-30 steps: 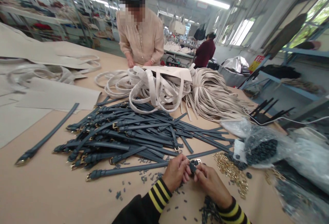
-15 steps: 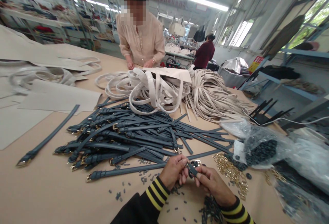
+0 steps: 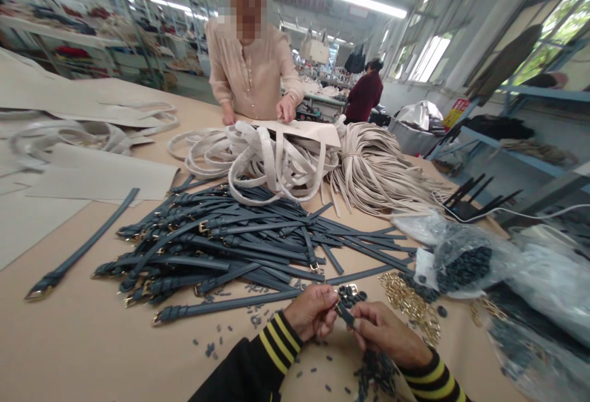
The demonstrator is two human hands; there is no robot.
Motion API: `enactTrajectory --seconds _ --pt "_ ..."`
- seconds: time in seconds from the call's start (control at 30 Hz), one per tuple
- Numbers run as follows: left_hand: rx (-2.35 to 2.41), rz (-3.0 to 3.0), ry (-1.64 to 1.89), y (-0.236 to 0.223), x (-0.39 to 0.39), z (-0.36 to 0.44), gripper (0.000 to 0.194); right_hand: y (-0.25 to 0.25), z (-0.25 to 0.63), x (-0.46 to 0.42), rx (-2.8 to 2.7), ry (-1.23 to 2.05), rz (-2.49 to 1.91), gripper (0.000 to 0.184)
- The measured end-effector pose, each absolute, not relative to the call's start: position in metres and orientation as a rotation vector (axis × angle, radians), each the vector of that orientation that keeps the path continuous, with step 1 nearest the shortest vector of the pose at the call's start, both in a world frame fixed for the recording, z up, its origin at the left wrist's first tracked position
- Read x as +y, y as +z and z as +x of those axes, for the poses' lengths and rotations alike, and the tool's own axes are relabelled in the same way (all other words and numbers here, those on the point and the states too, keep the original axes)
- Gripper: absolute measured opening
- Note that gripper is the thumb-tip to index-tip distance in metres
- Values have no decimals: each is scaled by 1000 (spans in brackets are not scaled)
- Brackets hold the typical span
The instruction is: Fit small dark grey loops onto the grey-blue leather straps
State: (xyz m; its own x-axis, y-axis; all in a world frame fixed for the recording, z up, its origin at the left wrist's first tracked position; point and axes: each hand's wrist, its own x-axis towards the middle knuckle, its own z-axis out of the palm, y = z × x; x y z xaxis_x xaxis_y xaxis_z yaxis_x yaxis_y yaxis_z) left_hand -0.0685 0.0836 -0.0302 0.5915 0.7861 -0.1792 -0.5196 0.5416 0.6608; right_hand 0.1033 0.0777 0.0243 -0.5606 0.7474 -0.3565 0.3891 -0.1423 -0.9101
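Note:
Between my hands is a short dark blue-grey strap [image 3: 345, 315] with a bit of gold metal, seemingly a buckle, at its left end. My left hand [image 3: 310, 313] pinches that metal end. The strap's other end is gripped between the thumb and fingers of my right hand [image 3: 385, 331]. Just beyond my fingers lie dark rings [image 3: 354, 295] and a gold buckle. To the left, a finished-looking buckled strap [image 3: 225, 307] runs up to my left wrist. Small dark pieces [image 3: 375, 372] are heaped below my right hand.
A pile of dark buckled straps [image 3: 221, 242] covers the table's middle. Behind are white strips [image 3: 276, 168] and a beige bundle [image 3: 378, 168]. Gold buckles [image 3: 410, 303] and plastic bags [image 3: 465, 260] lie right. Across the table stands a person [image 3: 251, 70].
The strap between my hands now tilts down more to the right, and my right hand has shifted slightly. The person opposite has moved one hand to the right over the white pieces.

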Motion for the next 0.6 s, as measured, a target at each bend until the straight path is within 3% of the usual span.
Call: enactTrajectory --seconds 0.6 --pt "296 499 816 -16 75 -67 30 28 91 73 -1822 1702 -1195 32"
